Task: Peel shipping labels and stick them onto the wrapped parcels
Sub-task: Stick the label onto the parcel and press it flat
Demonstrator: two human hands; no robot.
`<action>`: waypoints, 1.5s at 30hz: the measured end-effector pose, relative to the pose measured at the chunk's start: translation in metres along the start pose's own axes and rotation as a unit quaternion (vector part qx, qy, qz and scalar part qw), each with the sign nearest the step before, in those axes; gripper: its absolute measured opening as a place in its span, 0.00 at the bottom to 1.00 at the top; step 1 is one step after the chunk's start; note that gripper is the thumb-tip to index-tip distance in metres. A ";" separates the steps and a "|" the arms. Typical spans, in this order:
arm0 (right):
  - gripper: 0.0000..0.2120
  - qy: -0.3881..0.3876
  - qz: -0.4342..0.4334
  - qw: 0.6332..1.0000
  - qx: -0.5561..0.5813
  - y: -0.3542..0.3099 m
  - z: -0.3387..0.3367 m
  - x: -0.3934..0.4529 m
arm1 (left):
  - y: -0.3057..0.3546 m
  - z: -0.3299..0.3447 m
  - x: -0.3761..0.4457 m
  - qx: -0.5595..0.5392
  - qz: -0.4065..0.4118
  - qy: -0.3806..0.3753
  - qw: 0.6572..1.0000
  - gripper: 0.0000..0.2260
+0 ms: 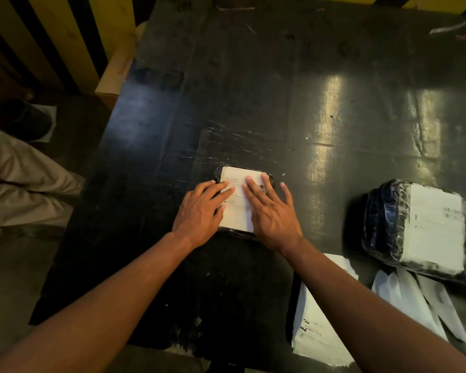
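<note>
The label point(238, 200) is pressed flat under both the left hand point(199, 211) and right hand point(273, 214), fingers straight, nothing gripped; beneath it the parcel point(270, 179) is pinned. Strokes are best run outward to the edges

Your one head view looks steeply down and forward over the table point(253, 103), close above both forearms; no second view shares it.

Packing area: black worktable point(253, 90), wrapped labelled parcel point(414, 227), label sheets point(318, 319).
</note>
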State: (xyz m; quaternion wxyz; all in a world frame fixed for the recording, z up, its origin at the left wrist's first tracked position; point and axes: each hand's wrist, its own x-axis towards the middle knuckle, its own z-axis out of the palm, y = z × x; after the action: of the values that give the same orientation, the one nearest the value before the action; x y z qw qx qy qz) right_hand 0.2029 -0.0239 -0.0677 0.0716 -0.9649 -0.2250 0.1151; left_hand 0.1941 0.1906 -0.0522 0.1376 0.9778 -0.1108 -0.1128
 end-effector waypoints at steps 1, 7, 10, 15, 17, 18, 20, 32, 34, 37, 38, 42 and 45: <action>0.31 -0.013 -0.001 1.000 0.002 0.000 -0.002 0.005 | 0.000 0.000 0.000 0.001 -0.003 -0.007 1.000 0.24; 0.31 -0.031 0.063 0.997 0.034 0.007 -0.010 0.021 | -0.003 0.003 -0.003 0.002 -0.009 -0.034 0.999 0.28; 0.30 -0.040 0.116 0.991 0.047 0.026 -0.011 0.015 | 0.000 0.000 -0.004 -0.010 -0.019 -0.050 0.999 0.29; 0.28 -0.032 0.089 0.995 0.020 0.020 -0.020 0.012 | 0.002 0.002 -0.005 -0.025 -0.027 -0.057 0.998 0.28; 0.29 -0.029 0.039 0.999 0.013 0.006 -0.017 0.009 | 0.002 0.002 -0.006 -0.025 -0.025 -0.054 0.998 0.28; 0.29 -0.030 0.025 0.999 0.014 0.000 -0.014 0.007 | 0.002 0.003 -0.006 -0.026 -0.024 -0.054 0.998 0.28; 0.28 -0.031 0.026 0.999 0.016 -0.002 -0.007 0.001 | 0.002 0.004 -0.007 -0.026 -0.026 -0.058 0.998 0.28; 0.26 0.035 0.106 0.993 0.037 -0.018 -0.003 -0.019 | 0.003 0.009 -0.010 -0.031 -0.025 -0.081 0.996 0.28; 0.28 0.010 0.037 0.999 0.038 -0.030 -0.006 -0.008 | 0.004 0.008 -0.011 -0.032 -0.023 -0.081 0.996 0.28; 0.30 -0.033 0.024 0.999 0.027 -0.032 -0.008 -0.004 | 0.002 0.007 -0.010 -0.023 -0.016 -0.077 0.997 0.28; 0.29 -0.029 0.026 0.999 0.016 -0.027 -0.008 -0.009 | 0.001 0.007 -0.010 -0.024 -0.016 -0.077 0.997 0.28; 0.27 -0.005 0.070 0.997 0.021 -0.003 -0.004 -0.040 | 0.000 0.006 -0.010 -0.021 -0.022 -0.086 0.996 0.29; 0.27 -0.002 0.089 0.996 0.031 -0.005 -0.005 -0.041 | 0.002 0.007 -0.010 -0.022 -0.024 -0.088 0.996 0.29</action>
State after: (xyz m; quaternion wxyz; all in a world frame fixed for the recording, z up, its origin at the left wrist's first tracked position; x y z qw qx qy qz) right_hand 0.1664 -0.0382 -0.0543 0.0907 -0.9782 -0.1350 0.1294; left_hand 0.1821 0.1892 -0.0559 0.1463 0.9630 -0.0968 -0.2044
